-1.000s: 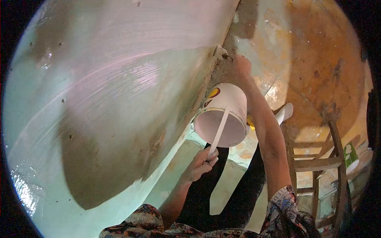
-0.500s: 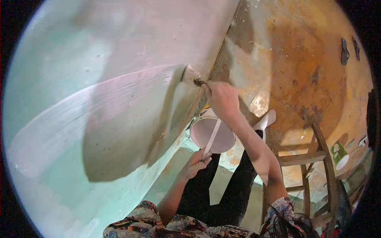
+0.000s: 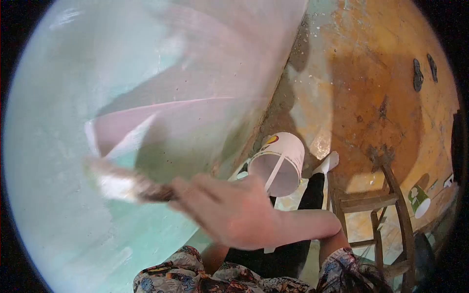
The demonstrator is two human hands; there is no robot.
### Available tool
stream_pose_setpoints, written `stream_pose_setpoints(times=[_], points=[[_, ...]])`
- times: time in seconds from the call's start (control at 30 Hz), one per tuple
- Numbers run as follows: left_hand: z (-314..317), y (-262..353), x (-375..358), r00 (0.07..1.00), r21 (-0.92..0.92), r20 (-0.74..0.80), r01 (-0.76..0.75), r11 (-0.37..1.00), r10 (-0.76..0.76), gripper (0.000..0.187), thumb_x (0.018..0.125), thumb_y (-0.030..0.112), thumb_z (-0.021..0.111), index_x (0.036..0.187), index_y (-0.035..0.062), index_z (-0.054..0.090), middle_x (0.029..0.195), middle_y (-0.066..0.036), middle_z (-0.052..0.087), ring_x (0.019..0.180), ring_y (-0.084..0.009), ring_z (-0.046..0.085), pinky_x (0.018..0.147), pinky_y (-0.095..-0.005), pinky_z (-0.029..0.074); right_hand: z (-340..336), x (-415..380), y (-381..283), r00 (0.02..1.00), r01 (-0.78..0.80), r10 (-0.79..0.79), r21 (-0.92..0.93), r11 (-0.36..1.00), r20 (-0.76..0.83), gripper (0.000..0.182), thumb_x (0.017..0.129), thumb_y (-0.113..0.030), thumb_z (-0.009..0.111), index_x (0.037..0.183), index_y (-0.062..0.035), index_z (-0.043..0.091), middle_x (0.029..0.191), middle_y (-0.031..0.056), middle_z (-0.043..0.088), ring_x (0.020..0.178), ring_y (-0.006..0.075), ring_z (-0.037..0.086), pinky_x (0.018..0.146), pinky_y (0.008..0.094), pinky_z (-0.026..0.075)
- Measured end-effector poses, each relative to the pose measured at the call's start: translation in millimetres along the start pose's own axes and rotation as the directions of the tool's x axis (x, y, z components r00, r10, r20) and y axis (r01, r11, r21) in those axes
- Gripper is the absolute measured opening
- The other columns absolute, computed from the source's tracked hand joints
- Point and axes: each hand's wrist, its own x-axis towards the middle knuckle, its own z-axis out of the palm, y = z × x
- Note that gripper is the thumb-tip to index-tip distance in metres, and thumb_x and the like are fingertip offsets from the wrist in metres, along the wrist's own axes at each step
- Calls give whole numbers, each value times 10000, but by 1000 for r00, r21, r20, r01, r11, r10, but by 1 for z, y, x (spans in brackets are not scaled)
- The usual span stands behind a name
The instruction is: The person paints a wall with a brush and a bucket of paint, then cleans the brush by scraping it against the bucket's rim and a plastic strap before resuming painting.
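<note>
My right hand [image 3: 234,210] is closed around the handle of a paintbrush [image 3: 122,185], blurred by motion, with pale bristles pointing left. It is held in front of a pale green wall [image 3: 63,146] with pinkish-white strokes. Beyond my right hand hangs or stands a white paint bucket [image 3: 288,146], its mouth tilted toward me. A white strip [image 3: 276,171] crosses the bucket's mouth and runs behind my right hand. My left hand is hidden behind the right; only part of its forearm [image 3: 213,256] shows.
A wooden ladder [image 3: 403,205] stands at the right. Beside it lies a green-and-white container [image 3: 419,201]. Dark sandals [image 3: 417,75] lie on the stained orange floor [image 3: 361,97]. My foot [image 3: 330,161] is just right of the bucket.
My right hand has swung the paintbrush from the wall's lower edge leftward and nearer to me. It now covers my left hand, which held the white strip. The bucket appears slightly farther right.
</note>
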Motion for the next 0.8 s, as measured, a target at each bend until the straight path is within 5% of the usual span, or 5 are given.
stream_pose_setpoints(times=[0.07, 0.2, 0.4, 0.6, 0.8], points=[[1, 1, 0, 1000, 8, -5, -2, 1000, 2, 534, 673, 114, 508, 1188, -15, 444, 848, 47, 339, 725, -57, 341, 715, -177, 342, 7, 12, -7, 996, 75, -70, 110, 991, -49, 222, 814, -202, 648, 966, -47, 603, 704, 62, 553, 519, 168, 565, 387, 293, 376], [-2, 0, 2, 1000, 11, -9, 13, 1000, -12, 555, 674, 117, 509, 1208, -17, 439, 847, 47, 340, 723, -56, 339, 718, -177, 344, 30, 26, 24, 998, 35, -33, 25, 999, -60, 222, 844, -246, 570, 956, -55, 573, 738, 51, 563, 539, 199, 586, 428, 331, 447], [-8, 2, 6, 998, -41, -53, 38, 998, -40, 585, 676, 123, 510, 1238, -20, 432, 846, 48, 340, 720, -55, 335, 722, -177, 348, 25, -15, 131, 975, -210, 211, 27, 977, -62, 179, 824, -179, 602, 980, -100, 642, 789, 89, 637, 642, 286, 625, 564, 364, 499], [-19, -13, 22, 996, -62, -76, 37, 997, -42, 618, 687, 139, 515, 1263, -43, 389, 841, 50, 296, 720, -47, 288, 674, -196, 327, 40, -79, 265, 884, -467, 460, -181, 866, -82, 178, 811, -123, 618, 962, -40, 662, 843, 157, 643, 721, 344, 613, 637, 382, 487], [-37, -30, 41, 992, -128, -121, 23, 992, -39, 370, 700, 151, 524, 1030, 17, 421, 786, 48, 246, 665, -50, 256, 586, -175, 271, 65, -127, 369, 792, -601, 600, -308, 737, -109, 198, 838, -183, 598, 973, -60, 673, 838, 190, 639, 769, 371, 607, 669, 423, 470]])
